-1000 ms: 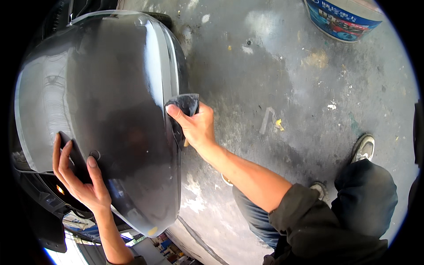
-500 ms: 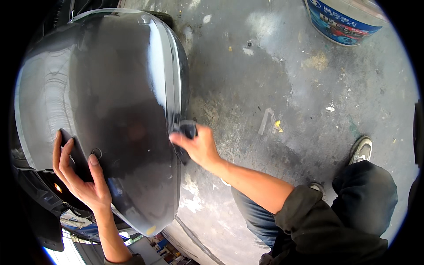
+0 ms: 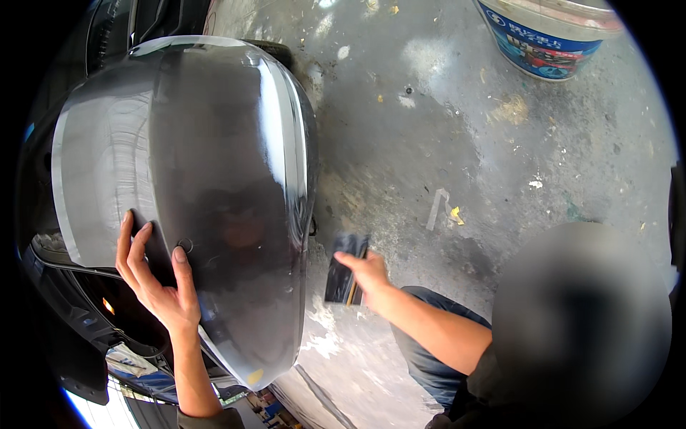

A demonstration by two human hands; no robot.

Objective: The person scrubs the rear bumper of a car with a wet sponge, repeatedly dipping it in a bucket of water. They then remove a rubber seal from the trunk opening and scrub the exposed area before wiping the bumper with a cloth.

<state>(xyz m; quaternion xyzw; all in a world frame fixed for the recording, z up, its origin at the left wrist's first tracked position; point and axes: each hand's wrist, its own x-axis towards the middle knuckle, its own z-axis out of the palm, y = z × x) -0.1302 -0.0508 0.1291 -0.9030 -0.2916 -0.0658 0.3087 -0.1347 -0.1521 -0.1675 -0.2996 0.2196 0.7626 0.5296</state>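
A large rounded dark-grey car body panel (image 3: 221, 164), probably a bumper, fills the left side, glossy with a pale shine along its right edge. On its left part rests my left hand (image 3: 163, 286), fingers spread, the thumb just below a small round outline. My right hand (image 3: 368, 273) is off the panel, to its right and over the floor. It grips a flat black rectangular pad (image 3: 341, 275) with a thin tan edge, thumb on the near face. The other fingers are hidden behind the pad.
A white bucket with a blue label (image 3: 539, 46) stands at the far right. On the stained concrete floor (image 3: 400, 164) lie a grey tape strip (image 3: 434, 209) and a yellow scrap (image 3: 456, 214). Dark car parts (image 3: 75, 300) border the panel's left. A blurred round patch covers the lower right.
My right hand has come away from the panel's right edge, moving right and toward me with the pad. My left hand stays on the panel. The whole view has shifted slightly.
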